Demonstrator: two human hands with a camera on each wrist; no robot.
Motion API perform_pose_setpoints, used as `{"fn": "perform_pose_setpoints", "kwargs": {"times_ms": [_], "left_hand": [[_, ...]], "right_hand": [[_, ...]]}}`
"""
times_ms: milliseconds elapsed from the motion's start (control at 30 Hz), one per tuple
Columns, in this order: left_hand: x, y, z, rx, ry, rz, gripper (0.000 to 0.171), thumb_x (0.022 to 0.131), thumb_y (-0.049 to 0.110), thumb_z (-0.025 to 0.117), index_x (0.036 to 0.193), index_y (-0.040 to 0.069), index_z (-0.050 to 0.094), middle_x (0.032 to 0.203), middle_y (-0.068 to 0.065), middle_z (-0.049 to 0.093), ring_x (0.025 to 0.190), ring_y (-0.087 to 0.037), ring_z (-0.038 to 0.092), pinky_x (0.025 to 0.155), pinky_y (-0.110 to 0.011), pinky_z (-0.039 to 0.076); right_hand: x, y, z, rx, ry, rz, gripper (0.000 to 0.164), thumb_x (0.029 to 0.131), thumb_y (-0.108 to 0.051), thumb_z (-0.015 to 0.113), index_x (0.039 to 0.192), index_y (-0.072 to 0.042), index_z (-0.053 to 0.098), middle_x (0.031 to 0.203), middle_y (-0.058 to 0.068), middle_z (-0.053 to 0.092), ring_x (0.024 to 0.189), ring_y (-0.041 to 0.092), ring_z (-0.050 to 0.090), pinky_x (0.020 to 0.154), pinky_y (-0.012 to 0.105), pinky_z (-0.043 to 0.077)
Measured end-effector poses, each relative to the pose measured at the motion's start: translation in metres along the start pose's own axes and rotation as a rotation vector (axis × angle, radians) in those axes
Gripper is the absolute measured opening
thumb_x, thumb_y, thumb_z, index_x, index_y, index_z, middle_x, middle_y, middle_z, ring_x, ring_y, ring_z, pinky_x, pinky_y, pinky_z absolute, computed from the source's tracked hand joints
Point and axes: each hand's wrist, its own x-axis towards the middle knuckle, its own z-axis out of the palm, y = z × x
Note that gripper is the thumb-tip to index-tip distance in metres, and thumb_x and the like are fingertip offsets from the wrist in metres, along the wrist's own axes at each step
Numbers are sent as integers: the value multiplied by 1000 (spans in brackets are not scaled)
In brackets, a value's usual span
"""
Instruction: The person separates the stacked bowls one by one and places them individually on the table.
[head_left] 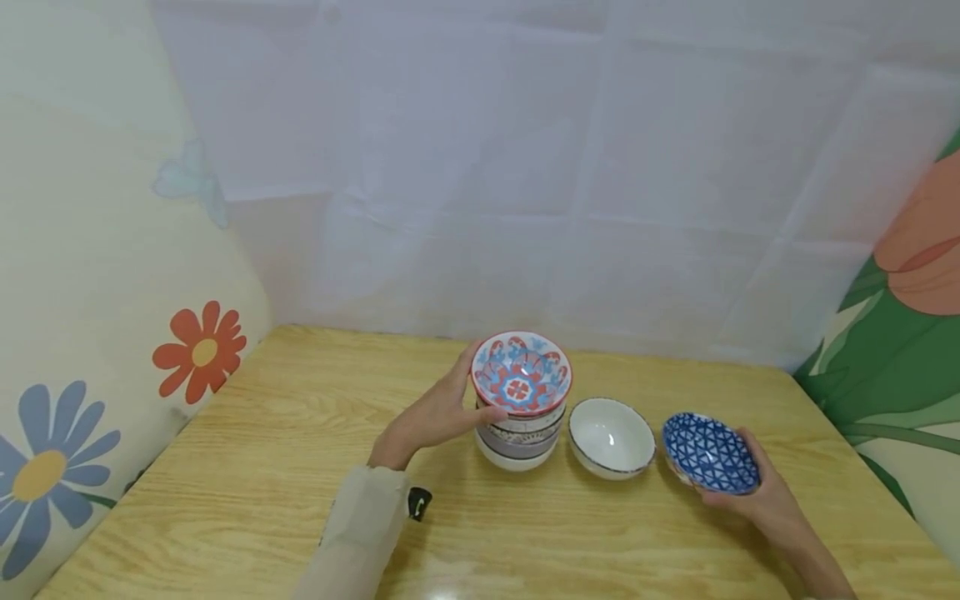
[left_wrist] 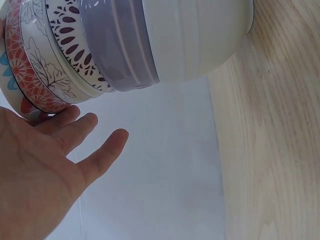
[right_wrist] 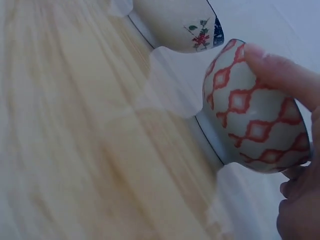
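Blue bowl (head_left: 711,452), right of the stack (head_left: 525,427), is gripped near its rim by the right hand (head_left: 763,493) while the left hand (head_left: 441,408) clasps the red bowl (head_left: 522,372) atop the stack; level, even holds should prevent tipping.

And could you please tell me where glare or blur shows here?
Head view: a small glint inside the white bowl, and glare on the table at the bottom edge; left wrist: patterns on the stacked bowls look crisp; right wrist: dimmer and hazy, wood grain smeared, though the red-patterned bowl reads well.
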Motion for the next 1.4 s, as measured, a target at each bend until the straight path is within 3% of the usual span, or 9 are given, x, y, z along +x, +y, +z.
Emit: {"fn": "perform_pose_setpoints", "kwargs": {"times_ms": [433,733,833,900,967,1033,1133,1267,1400], "left_hand": [[-10,32,-9,-26,-49,-15,95,79,32,67,144,17,0,148,-11,13,135,-27,16,104,-50,23],[-1,3,0,-36,-12,32,96,75,45,68,142,34,1,147,1,15,134,-19,17,104,-49,25],[0,0,0,-39,-7,30,96,73,48,68,141,36,1,147,2,16,134,-19,18,104,-49,25],[0,1,0,-37,-6,23,96,73,48,68,141,37,1,147,2,16,134,-18,19,104,-48,25],[0,2,-1,-30,-8,21,96,73,46,68,141,36,1,147,1,17,134,-19,19,104,-48,25],[-1,3,-1,-22,-11,15,96,74,44,68,142,34,1,147,1,16,134,-19,19,104,-48,25],[-4,14,-4,-27,-29,7,96,77,36,69,144,26,1,148,-5,15,134,-22,18,105,-49,24],[-6,21,-6,-36,-33,9,95,77,36,68,144,22,2,148,-7,16,134,-23,18,105,-48,24],[-3,9,-2,-20,-9,18,95,74,47,67,142,31,2,147,-1,19,133,-18,21,104,-46,26]], "right_hand": [[1,-6,-10,-13,7,-77,104,77,-16,69,143,-25,-10,148,16,-12,129,45,-10,97,67,3],[9,-13,-14,28,-33,-110,98,81,-15,65,143,-30,-8,148,10,-16,129,42,-16,96,68,1],[14,-8,-16,21,-44,-111,94,83,-17,64,142,-35,-6,149,0,-13,131,42,-10,110,38,11],[17,-8,-16,24,-58,-101,91,84,-18,62,141,-38,-5,149,-7,-11,132,41,-6,104,16,18],[18,-11,-17,42,-68,-111,89,85,-17,61,142,-38,-4,149,-7,-11,132,42,-6,103,16,18],[17,-18,-16,84,-82,-128,88,85,-15,60,142,-35,-4,149,-1,-14,131,43,-9,110,38,11],[15,-30,-14,115,-90,-145,88,86,-13,59,143,-31,-5,148,8,-16,129,44,-13,96,67,3],[14,-41,-12,87,-90,-146,88,86,-13,59,143,-31,-5,148,9,-15,129,45,-11,96,67,6],[19,-48,-8,44,-88,-152,90,84,-15,62,144,-25,-4,149,13,-11,130,47,-7,96,67,8]]}}
